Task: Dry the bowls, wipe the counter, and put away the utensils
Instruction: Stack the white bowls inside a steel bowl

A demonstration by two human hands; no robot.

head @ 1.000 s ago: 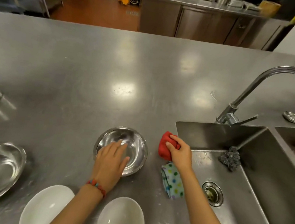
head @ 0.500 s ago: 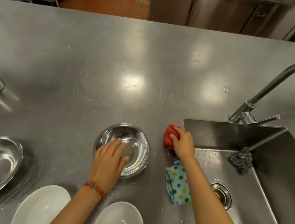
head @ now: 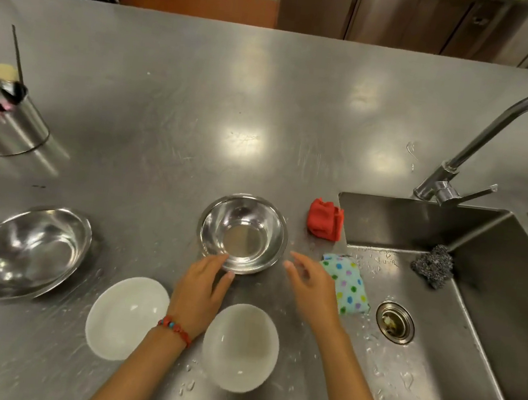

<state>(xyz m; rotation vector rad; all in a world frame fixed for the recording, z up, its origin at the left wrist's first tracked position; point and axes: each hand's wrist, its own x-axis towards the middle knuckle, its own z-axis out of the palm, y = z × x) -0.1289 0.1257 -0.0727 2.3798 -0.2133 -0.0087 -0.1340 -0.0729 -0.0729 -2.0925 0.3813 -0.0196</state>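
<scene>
Nearest: two white bowls on the wet bench. Left hand, fingers loosely spread, touches the small steel bowl at its near rim. Right hand, spread and empty, hovers beside it. Beyond: spotted cloth on the sink edge, red cloth by the sink corner, large steel bowl at left. Advice: steady the rim, take a cloth, dry inside first.
</scene>
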